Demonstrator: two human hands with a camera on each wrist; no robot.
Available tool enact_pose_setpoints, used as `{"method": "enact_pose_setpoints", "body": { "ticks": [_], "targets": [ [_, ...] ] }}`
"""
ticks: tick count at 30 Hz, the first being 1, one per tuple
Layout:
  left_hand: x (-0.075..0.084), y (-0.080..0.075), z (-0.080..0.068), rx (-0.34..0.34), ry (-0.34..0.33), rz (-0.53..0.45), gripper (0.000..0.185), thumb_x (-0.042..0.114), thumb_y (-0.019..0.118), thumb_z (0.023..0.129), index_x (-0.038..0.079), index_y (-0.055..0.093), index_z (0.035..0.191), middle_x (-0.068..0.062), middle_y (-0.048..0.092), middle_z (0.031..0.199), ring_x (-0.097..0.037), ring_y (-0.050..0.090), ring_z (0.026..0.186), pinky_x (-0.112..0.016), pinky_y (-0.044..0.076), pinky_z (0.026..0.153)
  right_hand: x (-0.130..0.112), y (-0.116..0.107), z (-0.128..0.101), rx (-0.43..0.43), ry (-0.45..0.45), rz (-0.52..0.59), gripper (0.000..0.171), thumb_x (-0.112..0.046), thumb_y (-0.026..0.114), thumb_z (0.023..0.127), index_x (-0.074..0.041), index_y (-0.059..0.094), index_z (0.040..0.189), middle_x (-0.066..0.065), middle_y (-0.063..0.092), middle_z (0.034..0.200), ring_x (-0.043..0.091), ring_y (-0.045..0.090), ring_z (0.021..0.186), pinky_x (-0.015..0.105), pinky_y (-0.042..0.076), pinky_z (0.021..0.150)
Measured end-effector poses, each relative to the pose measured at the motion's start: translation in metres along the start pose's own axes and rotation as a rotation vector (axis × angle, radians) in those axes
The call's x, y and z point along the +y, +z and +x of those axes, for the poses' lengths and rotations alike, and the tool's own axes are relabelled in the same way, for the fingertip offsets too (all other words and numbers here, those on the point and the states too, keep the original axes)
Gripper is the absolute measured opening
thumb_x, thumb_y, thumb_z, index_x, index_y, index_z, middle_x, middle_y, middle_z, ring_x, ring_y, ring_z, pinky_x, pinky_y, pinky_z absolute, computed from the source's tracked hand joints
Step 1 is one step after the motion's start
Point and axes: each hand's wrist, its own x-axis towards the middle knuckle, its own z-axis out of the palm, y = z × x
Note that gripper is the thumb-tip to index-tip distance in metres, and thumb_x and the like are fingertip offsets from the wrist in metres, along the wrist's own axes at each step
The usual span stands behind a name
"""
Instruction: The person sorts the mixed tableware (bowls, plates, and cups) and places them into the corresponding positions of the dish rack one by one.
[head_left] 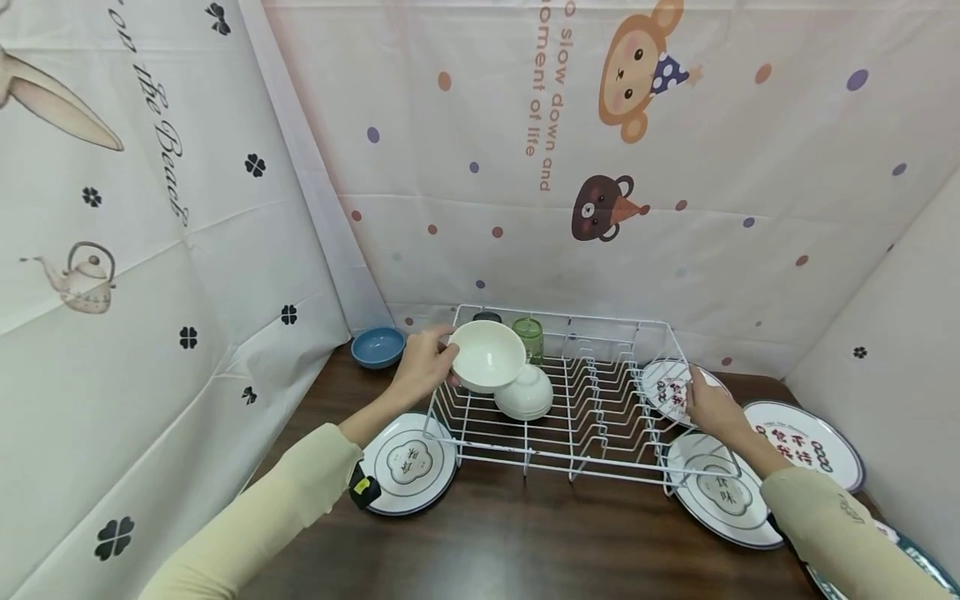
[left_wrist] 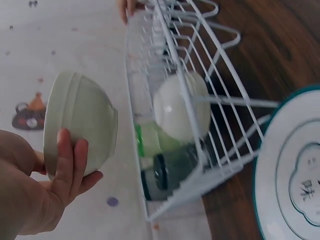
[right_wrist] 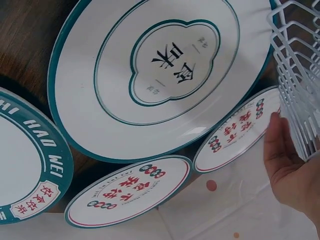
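Observation:
My left hand [head_left: 438, 360] grips a white bowl [head_left: 487, 356] by its rim and holds it tilted over the left part of a white wire dish rack [head_left: 600, 433]. From the left wrist, the fingers [left_wrist: 67, 167] wrap the bowl [left_wrist: 80, 125] from beneath. A second white bowl [head_left: 525, 393] lies upside down in the rack below it. My right hand [head_left: 705, 400] holds the rack's right end, its thumb [right_wrist: 275, 142] against the wires [right_wrist: 300, 65]. A small plate with red characters [head_left: 667, 387] lies just beside that hand.
A green glass [head_left: 529, 337] and a dark cup [head_left: 487, 317] stand at the rack's back left. A blue bowl [head_left: 377, 346] sits in the left corner. Patterned plates lie left [head_left: 408, 462] and right [head_left: 723, 496] of the rack, another further right [head_left: 806, 442]. Curtains close three sides.

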Motion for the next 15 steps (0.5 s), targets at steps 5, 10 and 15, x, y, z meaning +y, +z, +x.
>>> {"method": "enact_pose_setpoints", "body": {
  "ticks": [5, 10, 15],
  "targets": [
    [0.018, 0.006, -0.008, -0.019, 0.047, -0.012, 0.040, 0.003, 0.050, 0.100, -0.006, 0.058, 0.138, -0.028, 0.076, 0.092, -0.027, 0.070, 0.050, -0.026, 0.054, 0.045, -0.011, -0.009, -0.001, 0.058, -0.036, -0.039, 0.056, -0.007, 0.048, 0.098, 0.025, 0.029, 0.141, 0.049, 0.054, 0.115, 0.065, 0.052, 0.110, 0.070, 0.046, 0.091],
    [0.029, 0.016, -0.014, -0.047, 0.077, -0.049, 0.038, 0.002, 0.050, 0.100, -0.004, 0.059, 0.137, -0.027, 0.076, 0.092, -0.026, 0.069, 0.049, -0.027, 0.055, 0.046, -0.058, -0.024, -0.002, 0.173, -0.139, -0.037, 0.055, -0.015, 0.064, 0.095, 0.013, 0.046, 0.139, 0.046, 0.050, 0.126, 0.066, 0.045, 0.118, 0.076, 0.040, 0.092],
    [0.032, 0.029, -0.015, -0.072, 0.090, -0.052, 0.037, 0.003, 0.050, 0.101, -0.002, 0.060, 0.137, -0.023, 0.076, 0.088, -0.018, 0.066, 0.046, -0.026, 0.054, 0.045, -0.122, -0.034, -0.005, -0.045, -0.309, 0.303, 0.042, -0.024, 0.054, 0.105, 0.006, 0.060, 0.134, 0.033, 0.063, 0.127, 0.052, 0.060, 0.112, 0.064, 0.050, 0.093]
  ]
}}
